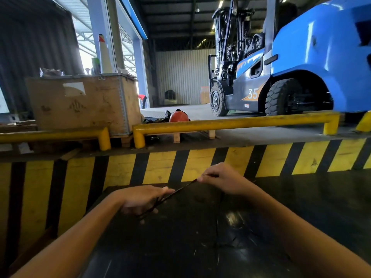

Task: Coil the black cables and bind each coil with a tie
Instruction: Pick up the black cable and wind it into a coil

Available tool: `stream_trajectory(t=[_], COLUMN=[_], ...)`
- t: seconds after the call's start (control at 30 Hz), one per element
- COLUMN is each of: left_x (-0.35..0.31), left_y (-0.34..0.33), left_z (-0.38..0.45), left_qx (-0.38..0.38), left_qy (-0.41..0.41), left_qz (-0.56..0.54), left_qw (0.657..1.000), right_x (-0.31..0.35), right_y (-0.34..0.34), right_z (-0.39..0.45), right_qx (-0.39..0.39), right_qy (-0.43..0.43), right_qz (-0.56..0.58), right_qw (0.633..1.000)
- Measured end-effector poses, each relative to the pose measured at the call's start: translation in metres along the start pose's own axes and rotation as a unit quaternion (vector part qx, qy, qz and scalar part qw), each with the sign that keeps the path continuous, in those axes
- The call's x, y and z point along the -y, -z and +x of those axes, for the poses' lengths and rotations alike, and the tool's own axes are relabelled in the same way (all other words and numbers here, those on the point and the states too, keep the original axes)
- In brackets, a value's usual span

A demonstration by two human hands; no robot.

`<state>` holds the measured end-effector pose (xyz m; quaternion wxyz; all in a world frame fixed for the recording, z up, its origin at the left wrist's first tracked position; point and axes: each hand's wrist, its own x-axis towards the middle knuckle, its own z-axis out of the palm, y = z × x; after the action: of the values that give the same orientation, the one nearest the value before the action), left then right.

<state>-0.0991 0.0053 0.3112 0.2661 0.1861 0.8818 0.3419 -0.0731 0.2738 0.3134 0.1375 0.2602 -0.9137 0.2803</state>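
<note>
My left hand [140, 199] presses down on the black work surface [190, 237], closed on a small bundle of black cable [149, 210] whose strands stick out under the fingers. A thin black strand [183, 187], tie or cable end I cannot tell, runs taut from that hand up to my right hand [220, 180]. The right hand pinches its far end between thumb and fingertips. Most of the bundle is hidden under my left hand.
A yellow-and-black striped dock edge [200, 163] rises just beyond the work surface. Yellow guard rails [230, 123] run along it. A blue forklift [291, 67] stands at the right, a large wooden crate [84, 103] at the left, an orange helmet [179, 116] between them. A person in red bends far back.
</note>
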Motion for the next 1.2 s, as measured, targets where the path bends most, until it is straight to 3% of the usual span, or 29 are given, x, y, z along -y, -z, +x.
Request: stream_trajectory(t=[0.1, 0.17, 0.23, 0.3, 0.33, 0.4, 0.5, 0.57, 0.63, 0.73, 0.83, 0.93, 1.07, 1.13, 1.2], left_x=[-0.008, -0.021, -0.04, -0.056, -0.061, -0.061, -0.038, -0.016, -0.006, -0.013, -0.027, -0.046, -0.057, -0.053, -0.041], left_y=[-0.009, -0.011, -0.01, -0.001, 0.005, 0.015, 0.019, 0.017, 0.01, -0.01, -0.022, -0.018, 0.0, 0.004, 0.005], left_z=[0.0, 0.003, 0.005, 0.007, 0.009, 0.011, 0.01, 0.012, 0.01, 0.001, -0.007, -0.009, -0.003, -0.001, -0.001], left_qx=[0.2, 0.251, 0.199, 0.077, 0.006, -0.115, -0.224, -0.217, -0.157, 0.007, 0.155, 0.148, -0.022, -0.093, -0.161], left_qy=[-0.06, -0.15, -0.234, -0.284, -0.295, -0.278, -0.193, -0.135, -0.079, -0.042, -0.119, -0.227, -0.292, -0.3, -0.274], left_qz=[-0.183, -0.285, -0.407, -0.501, -0.512, -0.45, -0.158, 0.066, 0.161, 0.01, -0.182, -0.364, -0.48, -0.465, -0.354], left_qw=[0.961, 0.913, 0.86, 0.814, 0.807, 0.841, 0.942, 0.964, 0.971, 0.999, 0.964, 0.891, 0.827, 0.828, 0.879], right_x=[-0.01, -0.007, 0.002, 0.017, 0.025, 0.032, 0.031, 0.026, 0.018, -0.001, -0.013, -0.011, 0.022, 0.037, 0.046], right_y=[-0.005, -0.026, -0.058, -0.093, -0.107, -0.117, -0.076, -0.033, 0.005, 0.028, 0.006, -0.048, -0.114, -0.118, -0.096], right_z=[0.012, 0.011, 0.002, -0.012, -0.019, -0.028, -0.028, -0.02, -0.01, 0.004, 0.009, -0.007, -0.034, -0.035, -0.034], right_qx=[-0.126, -0.165, -0.117, 0.007, 0.08, 0.177, 0.161, 0.095, 0.023, -0.115, -0.179, -0.1, 0.172, 0.294, 0.307], right_qy=[-0.032, -0.067, -0.071, -0.081, -0.096, -0.1, -0.032, 0.011, 0.025, 0.007, -0.055, -0.083, -0.075, -0.057, -0.036], right_qz=[-0.006, 0.051, 0.137, 0.182, 0.185, 0.161, 0.091, 0.028, -0.004, -0.006, 0.018, 0.083, 0.107, 0.071, 0.061], right_qw=[0.991, 0.983, 0.981, 0.98, 0.975, 0.966, 0.982, 0.995, 0.999, 0.993, 0.982, 0.988, 0.976, 0.951, 0.949])
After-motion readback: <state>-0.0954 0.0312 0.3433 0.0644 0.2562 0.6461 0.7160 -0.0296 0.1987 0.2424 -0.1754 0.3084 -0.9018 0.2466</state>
